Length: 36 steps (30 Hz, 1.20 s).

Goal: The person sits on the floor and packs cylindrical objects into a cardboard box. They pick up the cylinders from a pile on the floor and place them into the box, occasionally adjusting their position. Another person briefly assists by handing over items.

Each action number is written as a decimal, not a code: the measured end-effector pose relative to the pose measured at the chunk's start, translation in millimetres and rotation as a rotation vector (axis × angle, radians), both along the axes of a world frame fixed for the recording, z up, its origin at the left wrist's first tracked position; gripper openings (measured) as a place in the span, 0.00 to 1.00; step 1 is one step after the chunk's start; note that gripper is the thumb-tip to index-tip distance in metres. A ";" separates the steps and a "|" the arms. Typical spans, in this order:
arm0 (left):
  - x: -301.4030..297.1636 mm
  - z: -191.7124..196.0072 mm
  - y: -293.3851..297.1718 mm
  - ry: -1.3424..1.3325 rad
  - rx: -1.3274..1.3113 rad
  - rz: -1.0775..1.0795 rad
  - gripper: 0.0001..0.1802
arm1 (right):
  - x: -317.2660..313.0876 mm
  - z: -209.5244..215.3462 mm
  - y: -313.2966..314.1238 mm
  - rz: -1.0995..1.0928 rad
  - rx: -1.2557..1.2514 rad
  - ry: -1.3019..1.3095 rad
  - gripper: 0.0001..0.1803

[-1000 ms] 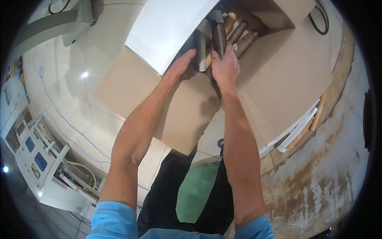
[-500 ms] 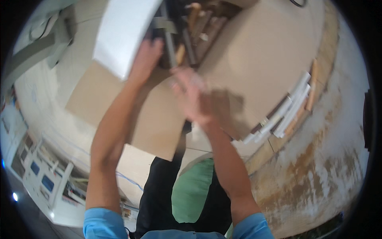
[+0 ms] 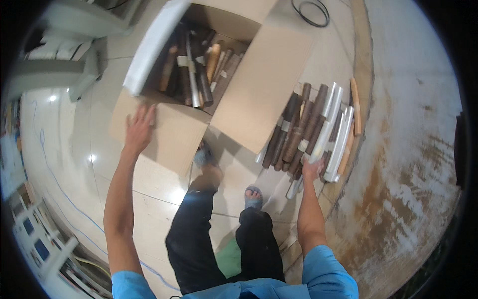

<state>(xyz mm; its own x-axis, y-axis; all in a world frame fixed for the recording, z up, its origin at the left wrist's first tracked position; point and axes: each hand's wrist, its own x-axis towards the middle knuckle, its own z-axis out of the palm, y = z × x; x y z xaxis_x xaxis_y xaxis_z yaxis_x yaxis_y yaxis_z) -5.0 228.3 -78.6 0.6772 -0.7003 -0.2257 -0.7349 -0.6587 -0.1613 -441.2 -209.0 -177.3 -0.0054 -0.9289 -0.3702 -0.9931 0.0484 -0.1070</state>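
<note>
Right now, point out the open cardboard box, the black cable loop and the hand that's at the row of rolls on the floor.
box (image 3: 271, 74): head view, on the bare right flap.
cable loop (image 3: 300, 16): head view, on its lower left arc.
right hand (image 3: 312, 168): head view, on the back of the hand, at the rolls' near ends.

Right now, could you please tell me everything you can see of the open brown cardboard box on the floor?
The open brown cardboard box sits on the pale tiled floor, its flaps spread wide; one flap on the left looks white on its upper face. Inside lie many long rod-like pieces, dark brown, tan and a few silvery, packed lengthwise. The left hand rests flat on the near flap, its grip open. The right flap reaches toward a row of similar rods on the floor, whether touching them I cannot tell.
</note>
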 end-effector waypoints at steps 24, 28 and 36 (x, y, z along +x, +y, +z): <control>-149.8 -63.4 -80.4 0.145 -0.481 0.161 0.36 | 59.2 48.8 114.4 0.554 0.093 -0.631 0.55; -152.2 -66.9 -81.8 0.049 -0.517 0.169 0.36 | 53.5 58.3 121.7 0.460 0.245 -0.829 0.55; -102.6 -80.5 -109.0 0.044 -0.122 0.128 0.22 | -2.9 64.5 97.8 0.136 0.440 -1.195 0.54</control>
<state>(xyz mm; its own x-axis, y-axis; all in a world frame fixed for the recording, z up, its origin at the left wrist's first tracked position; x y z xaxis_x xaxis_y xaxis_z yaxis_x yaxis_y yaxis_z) -107.6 119.3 -159.1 0.7540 -0.6328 -0.1761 -0.6482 -0.7602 -0.0436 -444.1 -111.3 -112.9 0.6262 -0.6944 -0.3545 -0.2913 0.2134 -0.9325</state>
